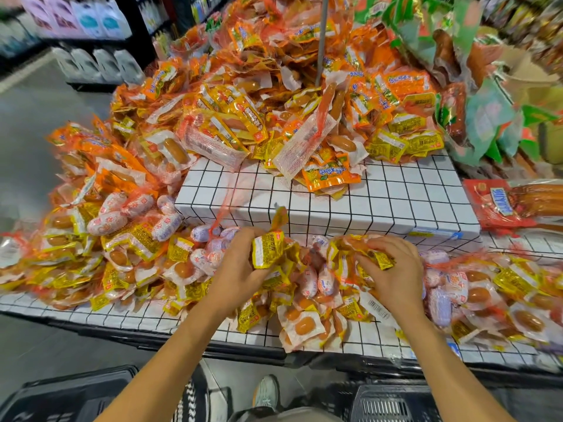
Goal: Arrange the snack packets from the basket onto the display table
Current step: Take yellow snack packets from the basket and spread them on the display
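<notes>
Below and to the left of the left hand, a black plastic basket (61, 397) sits on the floor, its contents out of sight. Up on the display table covered in white cloth with a black grid (128, 315), a cluster of white-and-pink sausage packets in orange mesh netting (112, 219) lies well to the left of that hand.

The left hand (240, 264) is curled, thumb and fingers gripping a yellow rectangular foil snack packet (268, 248), held just above the heap of yellow and clear sausage packets (182, 278) spread beneath both hands. Beyond the fingertips stands a raised white gridded box (365, 202), and farther beyond it a tall mound of orange packets (274, 86) climbs around a grey metal pole (321, 38).

The right hand (393, 277), near the left with packets between them, has its fingers bent down onto the heap, pinching a crumpled yellow packet (382, 259) against it. Beyond and to the right of this hand lies a red flat sausage pack (499, 205). Under the right forearm, near the floor, a second black slotted basket (387, 402) shows.
</notes>
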The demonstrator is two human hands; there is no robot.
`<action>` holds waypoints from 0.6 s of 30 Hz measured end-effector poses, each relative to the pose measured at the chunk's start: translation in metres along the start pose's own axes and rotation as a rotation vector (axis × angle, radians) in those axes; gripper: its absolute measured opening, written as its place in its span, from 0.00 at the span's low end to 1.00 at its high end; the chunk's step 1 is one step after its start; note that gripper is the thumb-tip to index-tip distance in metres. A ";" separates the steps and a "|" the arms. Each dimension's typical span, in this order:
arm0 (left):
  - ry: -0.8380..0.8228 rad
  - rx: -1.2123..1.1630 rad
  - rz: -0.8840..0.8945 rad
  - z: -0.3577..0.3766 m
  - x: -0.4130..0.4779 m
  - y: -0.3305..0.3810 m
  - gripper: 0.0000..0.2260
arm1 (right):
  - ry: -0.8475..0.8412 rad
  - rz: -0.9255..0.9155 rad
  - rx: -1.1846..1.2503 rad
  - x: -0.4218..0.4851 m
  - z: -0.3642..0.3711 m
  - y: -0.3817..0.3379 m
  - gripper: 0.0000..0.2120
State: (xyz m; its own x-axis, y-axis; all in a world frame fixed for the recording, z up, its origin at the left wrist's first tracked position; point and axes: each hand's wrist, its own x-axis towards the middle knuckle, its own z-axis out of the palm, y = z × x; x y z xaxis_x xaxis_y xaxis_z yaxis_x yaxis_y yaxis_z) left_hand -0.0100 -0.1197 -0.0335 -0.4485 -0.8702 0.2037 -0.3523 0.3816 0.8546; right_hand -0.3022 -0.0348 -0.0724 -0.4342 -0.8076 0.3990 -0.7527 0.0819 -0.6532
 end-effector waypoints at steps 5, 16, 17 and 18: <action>0.005 0.116 0.082 0.011 -0.003 0.008 0.16 | 0.047 0.086 0.115 0.000 -0.005 -0.008 0.14; 0.022 0.058 0.094 0.026 0.004 0.021 0.16 | 0.074 0.194 0.277 0.002 -0.020 -0.024 0.12; 0.020 0.046 0.091 0.028 0.004 0.023 0.16 | 0.078 0.189 0.291 0.003 -0.022 -0.027 0.13; 0.020 0.037 0.083 0.029 0.004 0.023 0.17 | 0.084 0.183 0.307 0.003 -0.024 -0.030 0.14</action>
State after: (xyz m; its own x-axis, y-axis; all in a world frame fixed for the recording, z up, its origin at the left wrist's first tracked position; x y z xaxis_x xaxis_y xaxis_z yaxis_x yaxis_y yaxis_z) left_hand -0.0442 -0.1053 -0.0267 -0.4610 -0.8411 0.2830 -0.3448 0.4636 0.8162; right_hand -0.2930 -0.0259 -0.0358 -0.5967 -0.7438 0.3013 -0.4812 0.0312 -0.8761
